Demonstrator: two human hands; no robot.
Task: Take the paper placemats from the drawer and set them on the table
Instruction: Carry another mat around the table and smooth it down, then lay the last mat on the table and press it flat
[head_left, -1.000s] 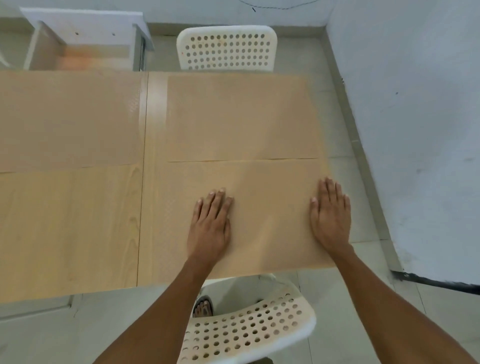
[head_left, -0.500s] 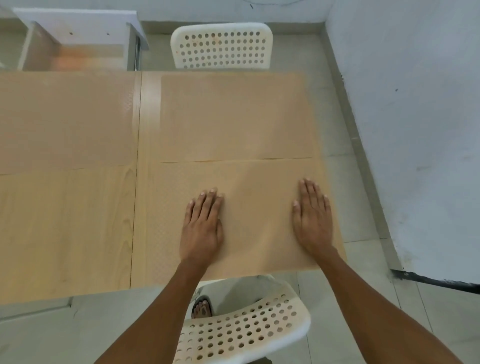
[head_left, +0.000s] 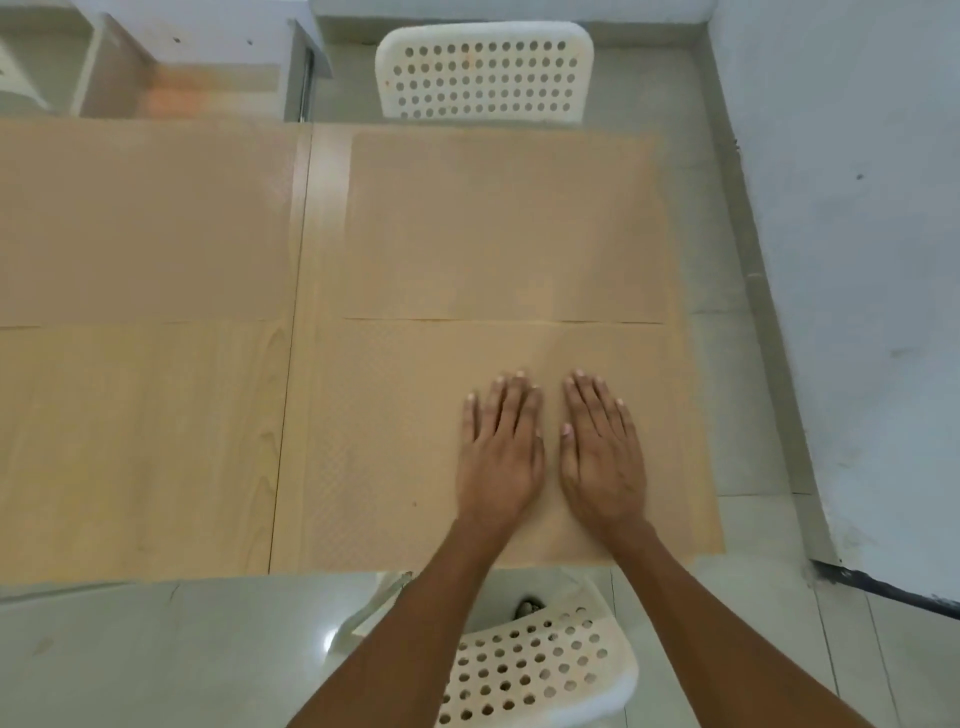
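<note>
- The left hand (head_left: 501, 449) and the right hand (head_left: 600, 449) lie flat, palms down, side by side on the near placemat (head_left: 384, 447). The fingers are straight and hold nothing. Probably the person presses the paper so that it lies smooth on the worktop (head_left: 140, 441).
- The near placemat covers the near right part of the worktop, in front of the near chair (head_left: 540, 670), so it marks one seat.
- The far placemat (head_left: 504, 223) lies just behind it, their edges almost meeting, before the far chair (head_left: 483, 73).
- A third placemat (head_left: 140, 223) lies at far left.
- The near left part of the worktop shows bare wood, so one place seems not yet set.
</note>
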